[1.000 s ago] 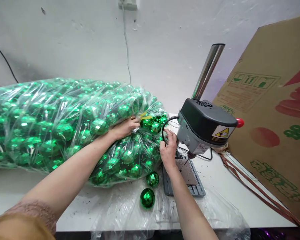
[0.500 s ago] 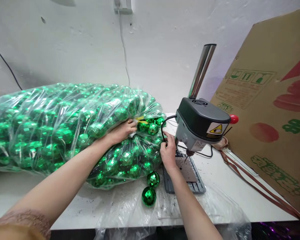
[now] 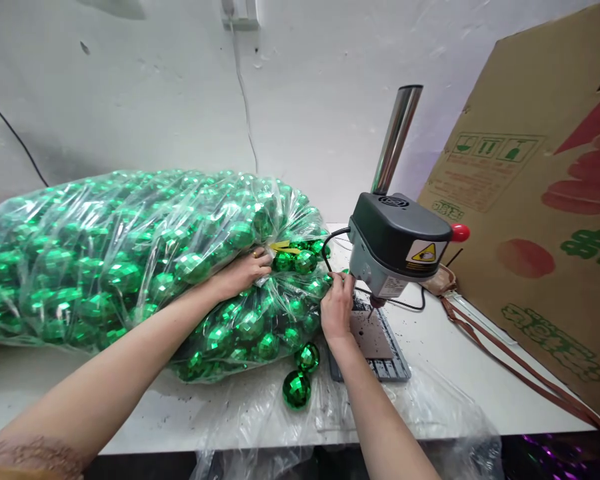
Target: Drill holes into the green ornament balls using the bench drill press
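A large clear plastic bag (image 3: 115,273), packed with shiny green mirror-faceted balls, lies across the left of the table. My left hand (image 3: 245,272) is closed on its gathered plastic near the mouth, beside a yellow strip (image 3: 283,248). Several green balls (image 3: 306,261) show in the opening. My right hand (image 3: 338,305) is between the bag and the bench drill press (image 3: 397,240), its fingers curled; a bit of green shows at the fingertips, but what they hold is hidden. Two loose balls, a nearer green ball (image 3: 297,390) and a farther green ball (image 3: 307,358), rest in front of the bag.
The drill's slotted base (image 3: 397,367) carries a flat board (image 3: 375,340). A large cardboard box (image 3: 525,220) stands at the right, with a brown strap (image 3: 510,380) before it. Loose clear plastic (image 3: 250,420) hangs over the table's front edge. Dark specks dot the tabletop.
The view has shifted slightly. My right hand has turned, its fingers now pointing away behind the drill head. My left hand stays on the bag, a little lower.
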The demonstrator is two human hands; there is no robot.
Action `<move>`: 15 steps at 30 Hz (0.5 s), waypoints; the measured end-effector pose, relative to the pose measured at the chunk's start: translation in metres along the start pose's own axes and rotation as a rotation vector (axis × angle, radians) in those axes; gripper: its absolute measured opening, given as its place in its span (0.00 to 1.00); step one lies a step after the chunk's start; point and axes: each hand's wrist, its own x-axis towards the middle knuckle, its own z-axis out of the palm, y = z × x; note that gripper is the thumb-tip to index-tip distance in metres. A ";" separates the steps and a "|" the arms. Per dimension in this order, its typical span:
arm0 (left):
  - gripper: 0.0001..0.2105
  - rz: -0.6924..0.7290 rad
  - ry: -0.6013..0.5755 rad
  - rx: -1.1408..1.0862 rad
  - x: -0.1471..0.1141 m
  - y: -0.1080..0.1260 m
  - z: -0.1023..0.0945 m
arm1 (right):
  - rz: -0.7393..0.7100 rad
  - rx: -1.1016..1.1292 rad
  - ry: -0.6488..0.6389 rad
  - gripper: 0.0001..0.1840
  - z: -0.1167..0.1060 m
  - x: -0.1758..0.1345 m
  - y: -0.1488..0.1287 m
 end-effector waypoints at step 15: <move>0.11 0.059 -0.008 -0.001 -0.003 0.014 0.004 | 0.122 0.008 0.033 0.23 0.011 0.008 0.016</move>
